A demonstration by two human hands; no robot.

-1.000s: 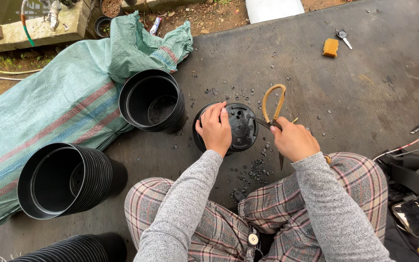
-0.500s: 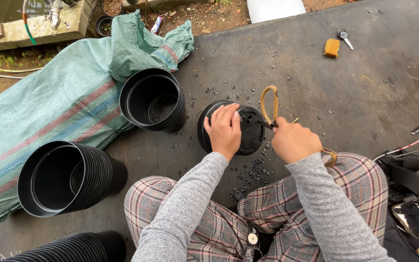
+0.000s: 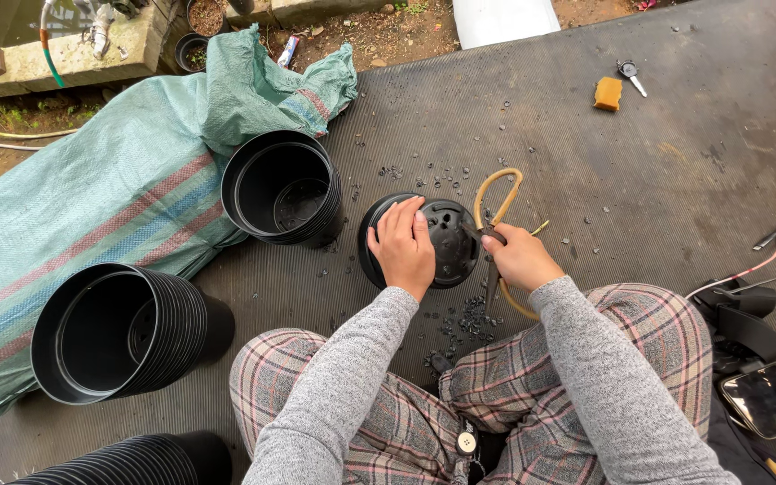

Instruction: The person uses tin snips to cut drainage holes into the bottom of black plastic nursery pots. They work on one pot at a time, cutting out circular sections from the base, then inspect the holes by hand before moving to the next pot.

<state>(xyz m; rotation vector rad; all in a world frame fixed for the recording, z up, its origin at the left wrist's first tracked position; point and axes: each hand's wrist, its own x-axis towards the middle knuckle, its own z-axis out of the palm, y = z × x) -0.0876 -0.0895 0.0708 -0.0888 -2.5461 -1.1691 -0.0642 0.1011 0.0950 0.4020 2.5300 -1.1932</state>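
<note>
You sit cross-legged on a dark ribbed rubber mat (image 3: 586, 144), looking down at your own hands. Your left hand (image 3: 403, 247) lies palm-down over an upturned black plastic nursery pot (image 3: 446, 235) just in front of your knees, fingers curled loosely over its base, steadying rather than clasping it. Your right hand (image 3: 518, 259) has a closed grip on tan-handled scissors (image 3: 494, 211), one looped handle sticking up beyond your fingers.

Over the last second, your left hand has slid from the pot's left edge further across its base, and the right hand has come closer to the pot's right side, so the scissors now touch or nearly touch its rim. That suggests the pot is being turned under the tool. Small black plastic chips (image 3: 464, 323) lie scattered between the pot and your legs.

The scissor blades are hidden behind your right hand and the pot, so I cannot tell whether they are open or biting into the plastic. To the left, a stack of black pots (image 3: 285, 190) rests against a green woven sack (image 3: 119, 198); a larger stack of pots lying on its side (image 3: 127, 330) sits near your left knee.
</note>
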